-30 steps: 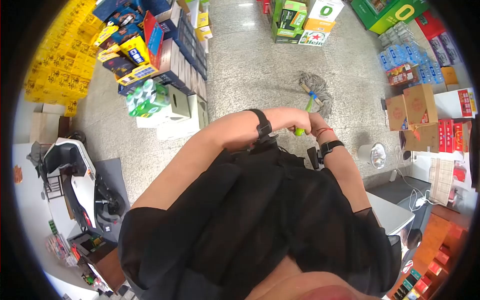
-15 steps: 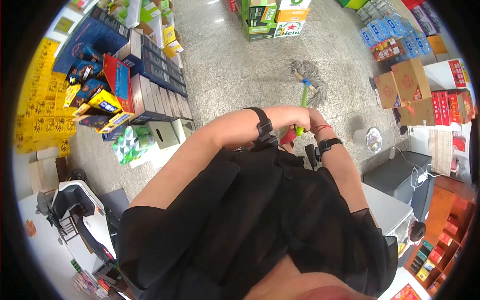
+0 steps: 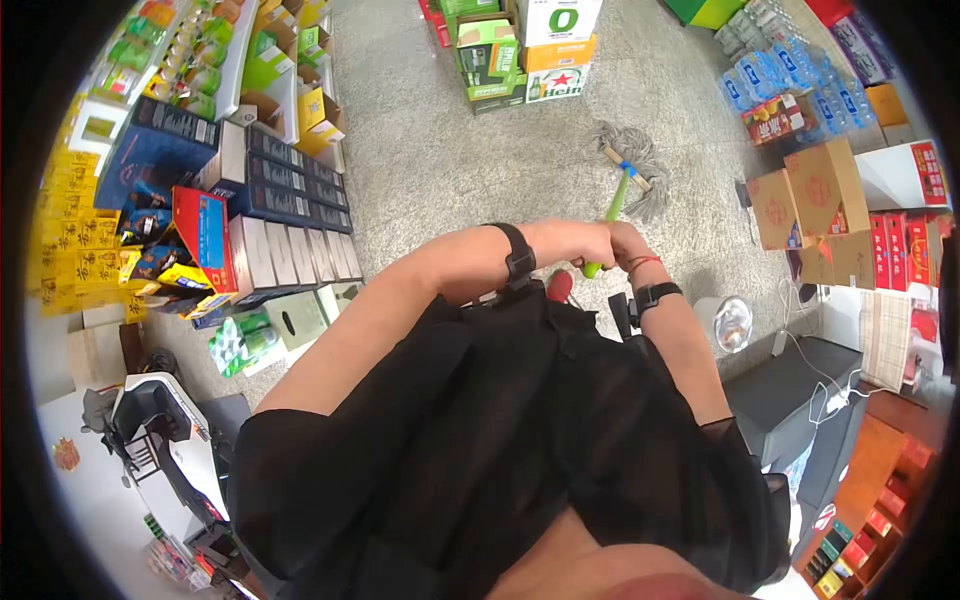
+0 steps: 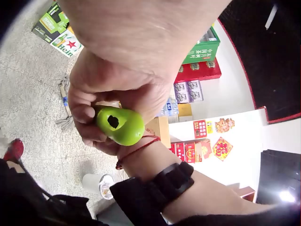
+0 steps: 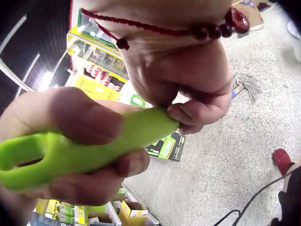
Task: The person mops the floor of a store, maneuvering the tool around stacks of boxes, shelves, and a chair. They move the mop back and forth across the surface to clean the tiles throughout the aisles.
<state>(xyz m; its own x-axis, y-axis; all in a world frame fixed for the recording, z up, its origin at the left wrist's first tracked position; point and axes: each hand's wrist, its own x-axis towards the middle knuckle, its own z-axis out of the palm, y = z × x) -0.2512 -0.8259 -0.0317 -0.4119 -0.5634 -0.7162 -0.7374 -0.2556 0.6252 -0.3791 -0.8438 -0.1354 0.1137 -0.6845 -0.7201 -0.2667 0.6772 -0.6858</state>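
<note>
A mop with a grey string head [image 3: 645, 190] lies against the speckled floor ahead of me, its bright green handle [image 3: 616, 200] slanting back to my body. My left hand [image 3: 580, 242] grips the handle close to its top end. Just beyond it, my right hand [image 3: 630, 243], with a red string bracelet at the wrist, curls its fingers round the same handle. In the left wrist view the handle's end [image 4: 134, 127] shows a hanging hole. The right wrist view has the left thumb [image 5: 89, 117] lying along the green grip, both hands close together.
Stacked beer cartons [image 3: 560, 50] stand on the floor ahead. Boxed goods [image 3: 290, 250] and shelves line the left, with a parked scooter [image 3: 170, 430] behind. To the right are bottled water packs [image 3: 790, 75], brown cartons [image 3: 820, 190], a white bin [image 3: 732, 325] and loose cables [image 3: 825, 395].
Both hands keep their grip on the mop. The mop head shifts slightly right in the head view, the shelves on the left come further into view, and a red shoe now shows below the hands.
</note>
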